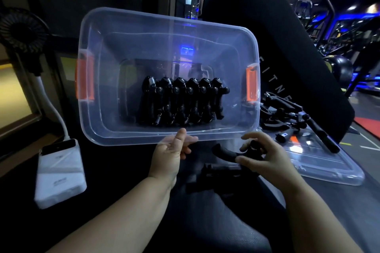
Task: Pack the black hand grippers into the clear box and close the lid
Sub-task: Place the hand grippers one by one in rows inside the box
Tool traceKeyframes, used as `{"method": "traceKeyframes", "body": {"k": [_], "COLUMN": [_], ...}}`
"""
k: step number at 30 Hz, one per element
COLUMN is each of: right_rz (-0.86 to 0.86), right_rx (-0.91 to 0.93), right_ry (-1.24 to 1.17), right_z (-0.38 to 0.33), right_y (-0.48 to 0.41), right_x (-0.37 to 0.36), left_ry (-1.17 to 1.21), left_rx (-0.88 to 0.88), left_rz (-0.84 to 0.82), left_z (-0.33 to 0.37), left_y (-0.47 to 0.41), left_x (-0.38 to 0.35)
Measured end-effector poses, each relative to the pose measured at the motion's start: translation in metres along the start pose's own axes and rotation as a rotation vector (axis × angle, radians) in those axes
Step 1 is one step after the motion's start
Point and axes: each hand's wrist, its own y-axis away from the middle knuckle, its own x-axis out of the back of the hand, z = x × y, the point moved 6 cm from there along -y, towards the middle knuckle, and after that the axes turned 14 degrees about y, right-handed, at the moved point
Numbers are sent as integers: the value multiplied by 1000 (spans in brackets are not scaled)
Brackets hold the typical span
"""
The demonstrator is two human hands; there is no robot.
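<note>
The clear box (98,109) with orange latches is tipped so its opening faces me. Several black hand grippers (181,102) stand in a row inside it. My left hand (170,152) grips the box's near rim, thumb on the edge. My right hand (265,154) is closed on a black hand gripper (228,153) just below the box. Another black hand gripper (218,172) lies on the dark surface under it. The clear lid (324,166) lies flat at the right, with more black hand grippers (287,113) on and behind it.
A white power bank (61,174) lies at the left with a cable going up to a small black fan (22,28). A black padded gym bench back (277,47) stands behind the box. Gym machines fill the far right.
</note>
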Motion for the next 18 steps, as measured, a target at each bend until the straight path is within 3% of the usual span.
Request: {"method": "traceKeyframes", "body": {"k": [5, 10, 14, 18], "right_rz": [44, 92, 175, 256], "right_rx": [264, 393, 445, 406], "right_ry": [491, 824, 839, 656], "right_z": [-15, -31, -39, -47], "right_y": [-2, -4, -5, -7], "right_x": [0, -5, -6, -2], "left_ry": [-2, -14, -4, -7], "left_rx": [-1, -7, -11, 7], "left_rz": [2, 33, 112, 199], "left_z": [0, -2, 0, 3], "left_y": [-1, -1, 1, 3], "left_x": [1, 4, 9, 13]}}
